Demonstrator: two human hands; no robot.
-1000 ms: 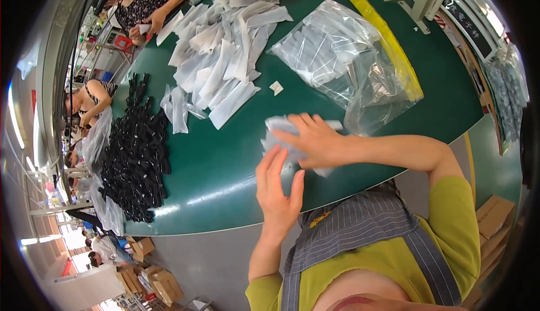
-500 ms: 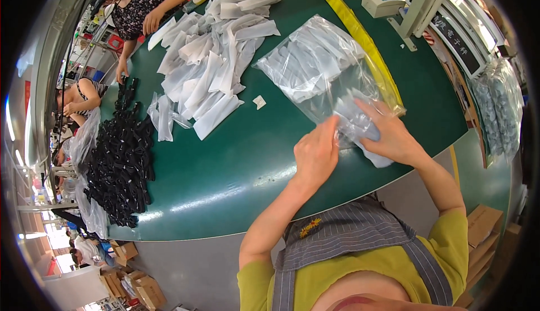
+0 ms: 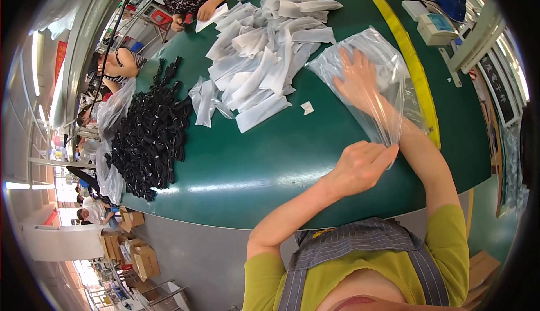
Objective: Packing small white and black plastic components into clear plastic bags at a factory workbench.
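A large clear plastic bag (image 3: 389, 57) lies on the green table, with pale frosted sleeves (image 3: 337, 55) stacked inside. My right hand (image 3: 359, 80) reaches into it, palm down on the sleeves, fingers spread and seen through the film. Near the table's front edge my left hand (image 3: 360, 167) is closed on the mouth edge of the bag, pulling the film taut round my right forearm. Left of the bag is a big loose pile of frosted plastic sleeves (image 3: 264, 57). Whether anything lies under my right palm is hidden.
Black coiled cables (image 3: 152, 136) are heaped at the table's left. A small white scrap (image 3: 306, 108) lies mid-table. Yellow tape (image 3: 402, 41) runs along the right, beside a small white device (image 3: 437, 28) and a metal post (image 3: 478, 41). Across the table a co-worker's hands (image 3: 194, 17) hold a sleeve.
My right hand has gone from the bag's mouth deep inside, taking the sleeves it held. My left hand has drawn the bag's edge nearer and rightward. The view has shifted.
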